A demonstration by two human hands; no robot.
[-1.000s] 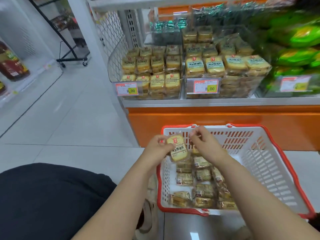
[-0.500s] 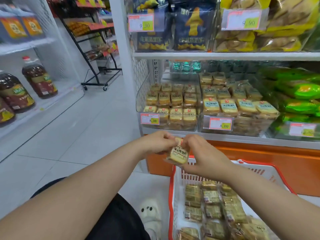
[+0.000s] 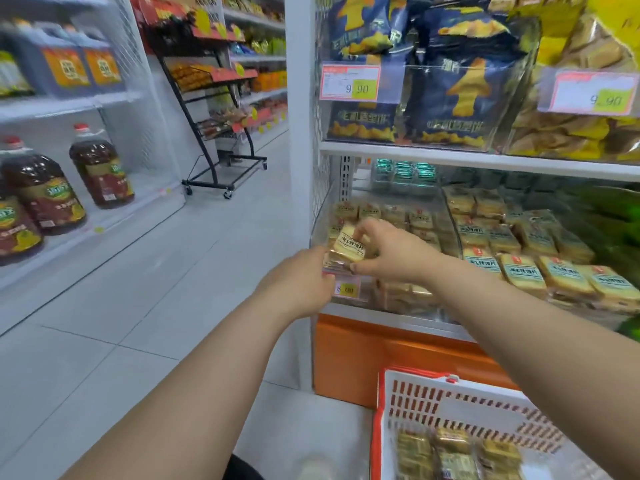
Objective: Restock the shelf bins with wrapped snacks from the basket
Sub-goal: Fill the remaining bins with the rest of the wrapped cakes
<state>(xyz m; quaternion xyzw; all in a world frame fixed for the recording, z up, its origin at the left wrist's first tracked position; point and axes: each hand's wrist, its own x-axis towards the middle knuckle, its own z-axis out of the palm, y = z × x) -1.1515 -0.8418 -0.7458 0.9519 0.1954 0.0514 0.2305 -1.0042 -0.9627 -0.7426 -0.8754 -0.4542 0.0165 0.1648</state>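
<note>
A wrapped snack [image 3: 348, 244] with a yellow cake and a black-lettered label is held over the front of the left shelf bin [image 3: 320, 216]. My right hand [image 3: 391, 252] grips it from the right, fingers over its top edge. At its lower left corner, my left hand [image 3: 301, 278] pinches it just above the bin's price tag [image 3: 347, 289]. The bin holds several of the same snacks in rows. The white basket with a red rim [image 3: 415, 403] stands on the floor at lower right with several wrapped snacks [image 3: 453, 452] inside.
A second bin of the same snacks [image 3: 540, 268] sits to the right, with green packs [image 3: 609, 216] beyond. The shelf above carries blue chip bags [image 3: 460, 98]. Across the tiled aisle stand oil bottles [image 3: 100, 168] and a black wheeled rack [image 3: 221, 140].
Both hands lifted the snack out of the basket and carried it up and forward to the left shelf bin. The view rose from the basket to the shelves.
</note>
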